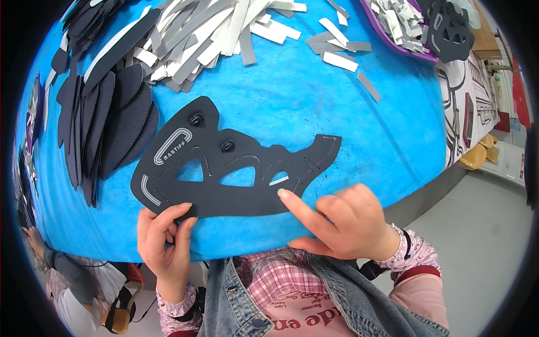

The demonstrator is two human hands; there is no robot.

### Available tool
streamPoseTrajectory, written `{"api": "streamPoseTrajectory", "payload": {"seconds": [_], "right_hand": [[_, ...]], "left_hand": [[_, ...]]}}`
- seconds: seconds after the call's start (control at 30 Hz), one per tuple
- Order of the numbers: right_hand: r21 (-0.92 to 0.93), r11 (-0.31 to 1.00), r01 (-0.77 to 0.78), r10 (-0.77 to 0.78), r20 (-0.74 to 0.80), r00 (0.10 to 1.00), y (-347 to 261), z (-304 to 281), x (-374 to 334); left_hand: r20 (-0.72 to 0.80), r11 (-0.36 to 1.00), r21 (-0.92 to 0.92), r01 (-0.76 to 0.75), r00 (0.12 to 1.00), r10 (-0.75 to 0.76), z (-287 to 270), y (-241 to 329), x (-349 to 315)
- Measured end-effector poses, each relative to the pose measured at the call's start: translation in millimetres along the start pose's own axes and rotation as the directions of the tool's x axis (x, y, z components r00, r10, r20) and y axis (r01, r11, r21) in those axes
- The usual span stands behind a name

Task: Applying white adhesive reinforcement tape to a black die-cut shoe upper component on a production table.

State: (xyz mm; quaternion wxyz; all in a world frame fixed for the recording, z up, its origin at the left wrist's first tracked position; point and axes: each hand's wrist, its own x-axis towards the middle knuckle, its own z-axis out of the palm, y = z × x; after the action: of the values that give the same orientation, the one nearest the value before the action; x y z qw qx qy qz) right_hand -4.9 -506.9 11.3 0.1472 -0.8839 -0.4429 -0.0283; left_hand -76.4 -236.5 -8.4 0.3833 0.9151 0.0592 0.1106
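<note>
A flat black panel (224,199) with three cut-out openings lies on the blue-covered table before me. It carries pale grey printed marks, stitching lines and two small black raised fittings. My left hand (164,238) pinches its lower left edge between thumb and fingers. My right hand (348,222) points its index finger at the lower edge of the rightmost opening, with the tip on or just over the panel. Its thumb is held apart and its other fingers curl in; I see nothing held there. A narrow white strip (278,181) shows inside that opening.
Dark ribbed, rounded pieces (109,121) are stacked at left. White and grey strips (208,36) lie heaped at the back, several more scattered to their right. A purple tray (387,39) of strips stands back right, beside another black panel (449,31). Another person's arm (67,269) shows lower left.
</note>
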Motion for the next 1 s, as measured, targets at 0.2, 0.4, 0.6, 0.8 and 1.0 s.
{"api": "streamPoseTrajectory", "payload": {"seconds": [0.2,0.4,0.6,0.8,1.0], "right_hand": [[0.067,0.998,-0.008,0.000,0.119,0.993,2,12,-3],[0.041,0.999,0.004,-0.011,0.165,0.986,3,6,2],[0.275,0.961,-0.026,0.001,0.089,0.996,16,6,0],[0.342,0.938,-0.050,0.064,-0.030,0.997,24,-19,12],[0.153,0.978,-0.145,0.161,-0.102,0.982,85,-69,61]], "left_hand": [[0.029,0.999,-0.004,0.035,0.999,-0.035,-1,0,-4],[-0.001,0.968,-0.247,0.050,0.999,-0.052,-4,2,7],[0.005,0.777,-0.598,0.198,0.970,-0.243,-1,4,28],[0.083,0.698,-0.668,0.257,0.958,-0.273,-12,-5,32],[-0.204,0.552,-0.833,0.045,0.902,-0.380,-30,-19,18]]}}
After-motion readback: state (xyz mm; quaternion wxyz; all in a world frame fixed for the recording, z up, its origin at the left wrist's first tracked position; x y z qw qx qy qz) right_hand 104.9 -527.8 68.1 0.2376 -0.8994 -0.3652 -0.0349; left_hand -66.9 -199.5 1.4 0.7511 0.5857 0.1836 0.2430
